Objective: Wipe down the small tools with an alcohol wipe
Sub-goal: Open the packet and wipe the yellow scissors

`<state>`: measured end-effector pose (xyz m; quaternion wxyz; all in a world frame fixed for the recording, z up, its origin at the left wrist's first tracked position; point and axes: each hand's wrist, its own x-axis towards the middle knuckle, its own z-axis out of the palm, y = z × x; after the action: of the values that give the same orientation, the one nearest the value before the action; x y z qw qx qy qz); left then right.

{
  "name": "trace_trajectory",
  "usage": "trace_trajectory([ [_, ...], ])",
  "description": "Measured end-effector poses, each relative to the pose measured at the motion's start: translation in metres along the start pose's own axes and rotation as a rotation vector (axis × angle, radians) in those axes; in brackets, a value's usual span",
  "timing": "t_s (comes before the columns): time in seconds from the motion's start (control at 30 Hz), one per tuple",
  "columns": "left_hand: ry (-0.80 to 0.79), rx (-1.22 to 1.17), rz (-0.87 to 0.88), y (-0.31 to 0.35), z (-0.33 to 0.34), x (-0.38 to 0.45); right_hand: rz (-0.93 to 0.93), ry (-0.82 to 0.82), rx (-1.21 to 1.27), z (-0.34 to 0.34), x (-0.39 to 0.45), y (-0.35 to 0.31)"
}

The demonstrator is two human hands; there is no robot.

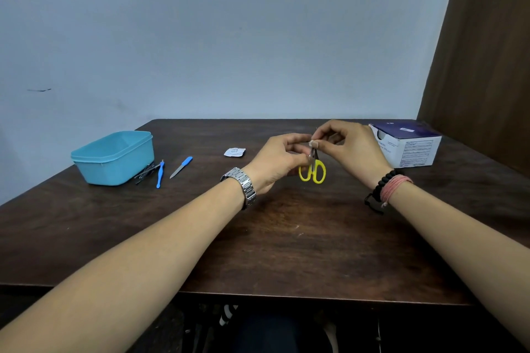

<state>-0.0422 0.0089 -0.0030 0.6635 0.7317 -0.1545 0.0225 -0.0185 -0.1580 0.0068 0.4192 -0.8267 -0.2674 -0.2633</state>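
Small scissors with yellow handles [313,171] hang blade-up above the middle of the dark wooden table [286,238]. My left hand [278,163] grips them near the pivot. My right hand [348,146] pinches a small folded wipe [314,144] around the upper part of the blades. Left of the hands lie a nail file with a blue handle [181,167], a thin blue-handled tool [160,174] and some dark metal tools [144,172] beside the tub.
A light blue plastic tub [113,156] stands at the left of the table. A torn white wipe sachet [234,152] lies behind my left hand. A white and dark blue box [407,145] sits at the back right, near a brown curtain [487,66].
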Motion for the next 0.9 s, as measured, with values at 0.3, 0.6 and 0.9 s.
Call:
trace_trajectory([
  [0.3,-0.049,0.06,-0.013,0.0,0.002,-0.001,0.164,0.153,0.215,-0.006,0.005,0.003],
  [0.6,-0.013,0.004,-0.038,0.001,-0.002,0.001,0.599,-0.061,0.849,-0.006,0.004,0.006],
  [0.9,0.0,-0.028,-0.027,0.002,-0.002,0.001,0.635,-0.158,0.93,-0.001,0.003,0.008],
])
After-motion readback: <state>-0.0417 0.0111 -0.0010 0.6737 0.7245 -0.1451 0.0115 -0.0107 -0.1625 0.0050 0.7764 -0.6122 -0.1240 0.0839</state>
